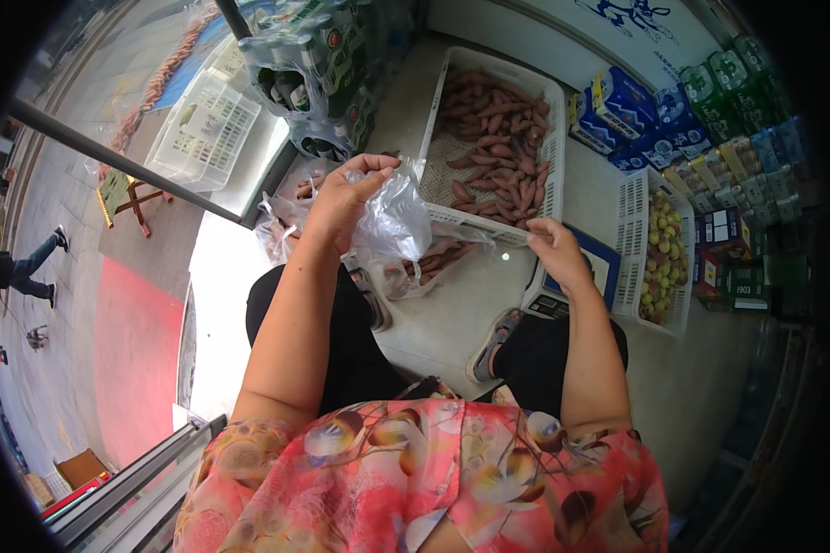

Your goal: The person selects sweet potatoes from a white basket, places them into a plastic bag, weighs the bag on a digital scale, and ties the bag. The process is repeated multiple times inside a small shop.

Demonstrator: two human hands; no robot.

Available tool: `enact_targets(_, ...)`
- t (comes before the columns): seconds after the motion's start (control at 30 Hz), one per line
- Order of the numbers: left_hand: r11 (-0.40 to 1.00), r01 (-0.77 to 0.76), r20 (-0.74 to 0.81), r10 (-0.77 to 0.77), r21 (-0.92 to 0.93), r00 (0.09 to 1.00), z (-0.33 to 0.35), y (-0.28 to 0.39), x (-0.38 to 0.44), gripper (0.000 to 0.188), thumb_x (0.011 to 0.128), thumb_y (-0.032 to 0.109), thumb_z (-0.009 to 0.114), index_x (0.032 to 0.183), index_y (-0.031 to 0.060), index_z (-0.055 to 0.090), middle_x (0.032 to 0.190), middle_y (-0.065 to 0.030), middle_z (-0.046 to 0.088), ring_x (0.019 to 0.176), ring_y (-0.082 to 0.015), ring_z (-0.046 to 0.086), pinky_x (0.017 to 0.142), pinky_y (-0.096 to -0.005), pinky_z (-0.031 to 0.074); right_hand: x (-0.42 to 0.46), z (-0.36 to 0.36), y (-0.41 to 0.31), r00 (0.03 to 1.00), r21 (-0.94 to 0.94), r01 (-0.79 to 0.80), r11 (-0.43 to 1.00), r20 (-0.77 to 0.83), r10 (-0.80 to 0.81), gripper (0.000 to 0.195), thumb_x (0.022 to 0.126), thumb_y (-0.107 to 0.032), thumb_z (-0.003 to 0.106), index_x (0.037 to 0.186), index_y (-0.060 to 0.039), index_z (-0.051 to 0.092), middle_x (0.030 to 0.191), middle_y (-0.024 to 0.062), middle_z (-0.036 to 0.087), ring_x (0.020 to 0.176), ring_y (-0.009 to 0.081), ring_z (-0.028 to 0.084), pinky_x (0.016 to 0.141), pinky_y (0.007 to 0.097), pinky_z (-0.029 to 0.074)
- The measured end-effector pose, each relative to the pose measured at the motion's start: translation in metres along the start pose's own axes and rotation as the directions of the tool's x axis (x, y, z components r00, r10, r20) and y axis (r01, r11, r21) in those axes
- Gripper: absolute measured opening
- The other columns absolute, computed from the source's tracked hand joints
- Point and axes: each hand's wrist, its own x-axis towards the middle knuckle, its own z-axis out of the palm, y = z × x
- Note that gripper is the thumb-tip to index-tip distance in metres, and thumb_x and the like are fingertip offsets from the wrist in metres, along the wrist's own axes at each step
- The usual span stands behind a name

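Note:
In my left hand (pixel 346 200) is a thin clear plastic bag (pixel 395 218), pinched near its top and hanging in crumpled folds. Beyond it stands a large white plastic crate (pixel 560 148) holding many reddish sweet potatoes (pixel 498 155); its woven liner shows bare at the left. My right hand (pixel 557 252) is at the crate's near right corner, fingers bent; whether it grips the rim or a sweet potato cannot be made out. On the floor below the hanging bag lies another clear bag (pixel 432 266) with sweet potatoes in it.
A blue-edged digital scale (pixel 595 266) sits under my right forearm. Right of it is a white basket (pixel 629 242) of green-red fruit (pixel 660 256), beside stacked drink packs (pixel 723 166). Wrapped beer bottles (pixel 311 76) stand at the left, near more bagged sweet potatoes (pixel 280 225).

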Motion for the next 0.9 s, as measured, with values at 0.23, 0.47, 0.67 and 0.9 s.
enact_targets(0.23,0.444,-0.080,0.245,-0.326,0.892,0.913,0.019,-0.104,-0.034,0.062,0.079,0.024,0.075,0.128,-0.0055,0.051,0.111,-0.0259,0.067,0.107,-0.0394,0.064,0.094,-0.0411,0.050,0.054,0.051,0.113,0.952,-0.325,-0.245,0.913,0.099,0.290,0.045,0.079,-0.029,0.076,0.118,-0.0070,0.066,0.126,0.0153,0.059,0.115,0.0299,0.057,0.095,0.0353,0.048)
enact_targets(0.47,0.570,0.046,0.107,-0.231,0.820,0.967,0.000,-0.249,-0.020,0.061,0.072,0.024,0.079,0.122,-0.0011,0.056,0.116,-0.0270,0.063,0.113,-0.0417,0.059,0.097,-0.0418,0.048,0.078,0.128,0.128,0.995,-0.702,-0.080,0.708,-0.017,0.096,0.036,0.083,-0.031,0.074,0.107,-0.0054,0.066,0.121,0.0160,0.059,0.104,0.0287,0.061,0.089,0.0366,0.049)
enact_targets(0.67,0.750,0.597,0.189,-0.654,0.284,0.733,0.030,-0.223,-0.020,0.025,0.084,0.011,0.073,0.106,0.0063,0.064,0.095,-0.0025,0.064,0.083,-0.0112,0.056,0.071,-0.0254,0.045,0.078,0.110,0.116,0.908,0.227,-0.266,0.937,0.384,0.165,0.024,0.087,-0.024,0.068,0.087,-0.0014,0.062,0.069,0.0046,0.058,0.068,0.0164,0.057,0.073,0.0323,0.047)
enact_targets(0.9,0.815,0.578,0.504,-0.478,-0.052,0.720,0.063,-0.095,-0.045,0.044,0.084,-0.001,0.066,0.125,-0.0035,0.050,0.109,-0.0105,0.064,0.095,-0.0165,0.063,0.083,-0.0283,0.051,0.036,-0.022,0.043,0.887,0.242,-0.425,0.872,0.301,0.349,0.021,0.087,-0.023,0.065,0.077,-0.0058,0.061,0.068,0.0021,0.058,0.062,0.0129,0.054,0.067,0.0293,0.048)
